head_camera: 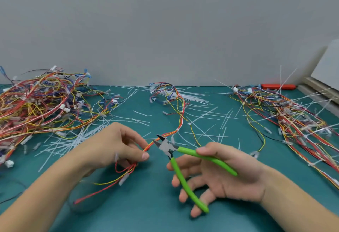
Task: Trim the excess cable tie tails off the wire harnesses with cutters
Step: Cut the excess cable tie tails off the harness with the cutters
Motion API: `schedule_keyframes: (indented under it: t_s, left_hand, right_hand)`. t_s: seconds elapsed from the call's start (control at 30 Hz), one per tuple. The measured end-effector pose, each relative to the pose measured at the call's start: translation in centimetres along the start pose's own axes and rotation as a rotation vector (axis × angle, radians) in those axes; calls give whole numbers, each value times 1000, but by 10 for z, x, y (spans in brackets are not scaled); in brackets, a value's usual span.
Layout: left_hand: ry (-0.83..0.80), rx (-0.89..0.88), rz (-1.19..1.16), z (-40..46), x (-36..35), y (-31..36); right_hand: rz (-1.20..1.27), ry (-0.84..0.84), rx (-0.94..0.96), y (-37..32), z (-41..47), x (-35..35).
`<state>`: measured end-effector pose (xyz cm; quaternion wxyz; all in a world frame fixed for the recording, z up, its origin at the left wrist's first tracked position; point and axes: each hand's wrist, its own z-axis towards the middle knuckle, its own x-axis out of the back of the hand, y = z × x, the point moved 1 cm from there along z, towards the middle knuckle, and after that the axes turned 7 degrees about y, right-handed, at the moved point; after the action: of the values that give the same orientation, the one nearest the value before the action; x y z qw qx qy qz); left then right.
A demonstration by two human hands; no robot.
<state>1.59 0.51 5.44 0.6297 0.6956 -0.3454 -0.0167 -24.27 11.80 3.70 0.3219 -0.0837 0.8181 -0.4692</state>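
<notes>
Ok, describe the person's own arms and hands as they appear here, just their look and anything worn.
Both hands are bare: the left hand and right hand show no gloves, rings or watch. Both forearms are uncovered up to the frame's edge, with no sleeve, band or marking in view. Fingernails look short and unpainted.

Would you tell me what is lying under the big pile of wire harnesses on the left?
Cut white cable tie tails poke out beneath the left harness pile onto the green mat; anything deeper under it is covered.
</notes>
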Motion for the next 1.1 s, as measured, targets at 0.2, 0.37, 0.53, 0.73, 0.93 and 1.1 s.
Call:
schedule_keyframes:
  t_s: [0.2,0.37,0.53,0.73,0.93,1.1]
  left_hand:
    - [12,-68,47,-2,-1,5]
    - [-38,29,-462,4,-3,-5]
    - [-93,170,-775,10,-17,-8]
    - [-195,203,-845,8,-39,-9]
    - [-236,200,-762,5,-44,-9]
    - [49,223,-798,9,-33,0]
  right_hand:
    - [43,51,33,3,1,-2]
    - [-5,82,55,3,-3,-8]
    - [18,296,320,5,2,-24]
    - [-208,529,535,6,0,-32]
    - [-298,543,582,12,6,-38]
    - [-216,571,617,7,2,-32]
